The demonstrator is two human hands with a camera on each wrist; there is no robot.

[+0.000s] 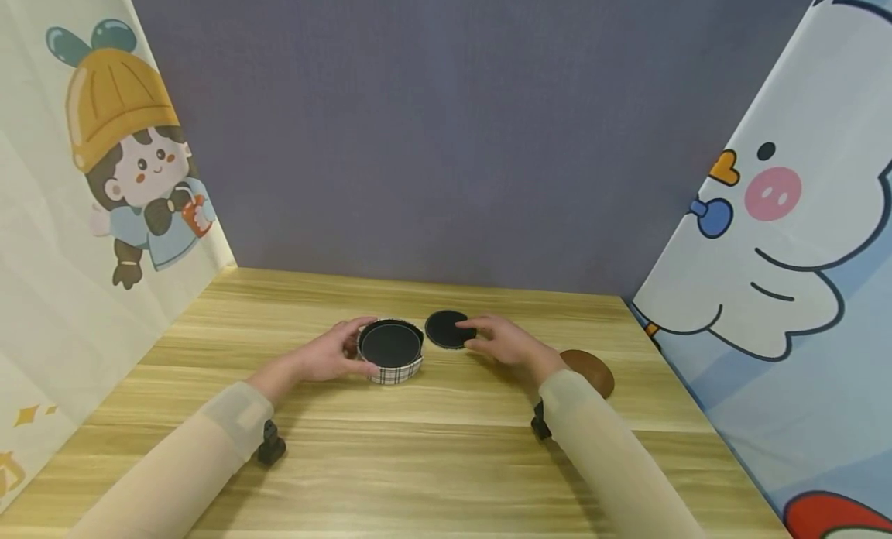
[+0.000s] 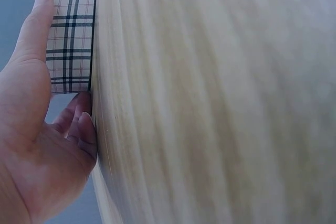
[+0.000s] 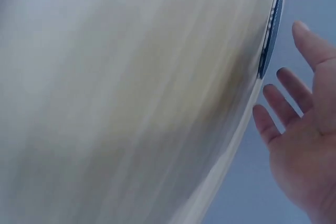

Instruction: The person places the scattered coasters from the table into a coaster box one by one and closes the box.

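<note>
My left hand (image 1: 333, 351) grips a round coaster holder (image 1: 396, 375) covered in cream and black plaid, with the thumb along its near side and the fingers round its far side. A black round coaster (image 1: 390, 344) lies inside the holder. In the left wrist view the thumb presses against the plaid wall (image 2: 71, 35). To the right of the holder, another black coaster (image 1: 446, 329) lies flat on the table. Over its right edge is my right hand (image 1: 507, 342), fingers spread. The right wrist view shows a gap between those fingers and the coaster (image 3: 271, 35).
A brown round flat thing (image 1: 592, 371) lies on the table beside the right forearm, which partly covers it. The wood-grain table (image 1: 404, 461) ends at a dark grey panel (image 1: 432, 136) behind. Printed cartoon sheets (image 1: 160, 152) stand at both sides.
</note>
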